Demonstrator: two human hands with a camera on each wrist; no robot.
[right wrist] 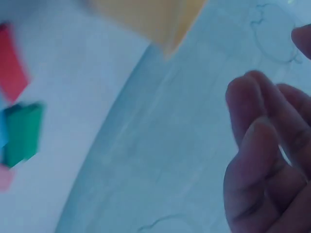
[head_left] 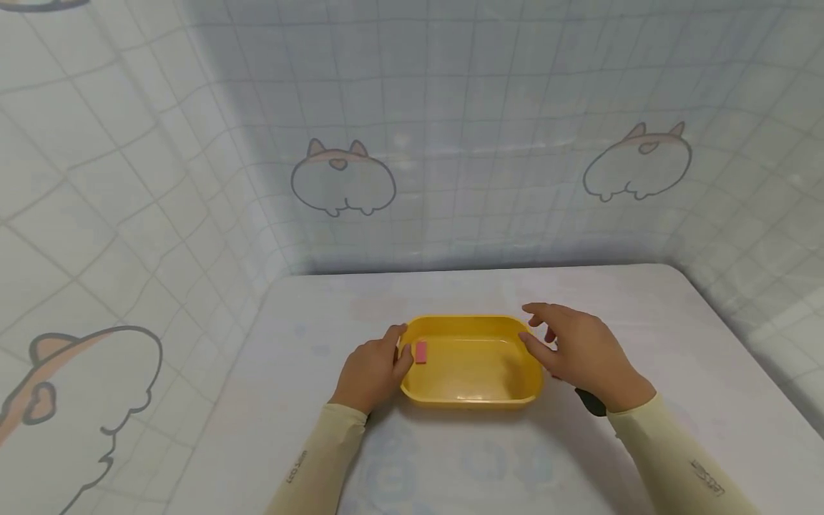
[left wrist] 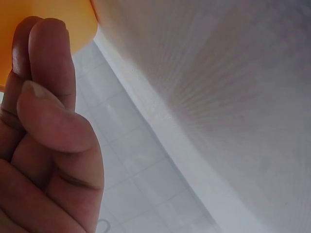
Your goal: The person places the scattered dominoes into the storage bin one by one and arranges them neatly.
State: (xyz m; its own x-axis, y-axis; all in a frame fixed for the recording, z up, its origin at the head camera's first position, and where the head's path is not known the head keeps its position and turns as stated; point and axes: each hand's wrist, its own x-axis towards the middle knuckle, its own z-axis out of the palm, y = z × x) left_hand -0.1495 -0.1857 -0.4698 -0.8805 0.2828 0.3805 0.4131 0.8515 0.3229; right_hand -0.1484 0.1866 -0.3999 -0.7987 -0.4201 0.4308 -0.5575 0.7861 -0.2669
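Tray (head_left: 476, 366) sits inside edges of table (head_left: 322, 304); left grip (head_left: 370, 370) relaxed at its left side, right grip (head_left: 584, 352) spread opposite.

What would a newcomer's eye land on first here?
First, the bright yellow tray between the left hand and right hand in the head view. Next, the small pink piece inside its left end. Then the blurred red piece and green piece at the right-wrist view's left edge.
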